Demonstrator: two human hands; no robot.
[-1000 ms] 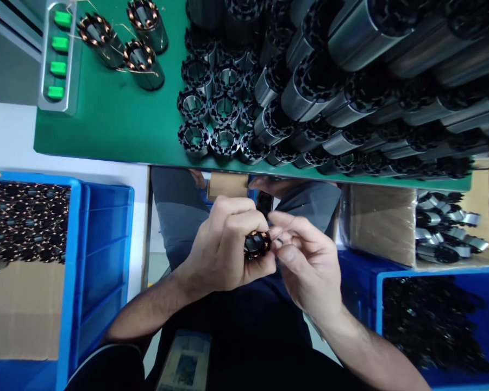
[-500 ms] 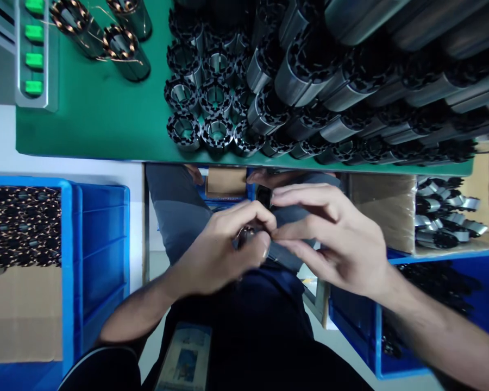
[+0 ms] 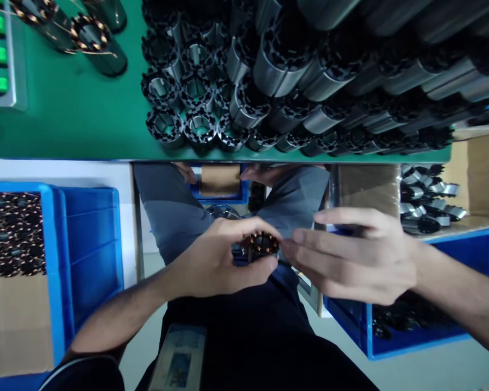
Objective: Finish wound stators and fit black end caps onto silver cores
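Note:
Over my lap, my left hand (image 3: 224,258) grips a wound motor stator (image 3: 264,244), thumb and curled index finger around its side. The stator's ring of copper windings faces up between them. My right hand (image 3: 350,255) is just to the right, its fingers stretched out and slightly apart, somewhat smeared by motion. Its fingertips come close to the stator's right edge; whether they touch it I cannot tell. The right thumb is mostly hidden, and no object shows in that hand.
Many unwound stator cores (image 3: 199,127) stand in rows on the green bench top (image 3: 77,130). Wound stators (image 3: 100,46) stand at its upper left. Blue crates hold wound stators (image 3: 14,233) at left and dark parts (image 3: 411,315) at right. A cardboard box (image 3: 367,190) holds metal cores.
My right hand has moved down and right, its fingers straightening. The left hand has tilted, exposing the stator's copper windings. The whole view has shifted slightly.

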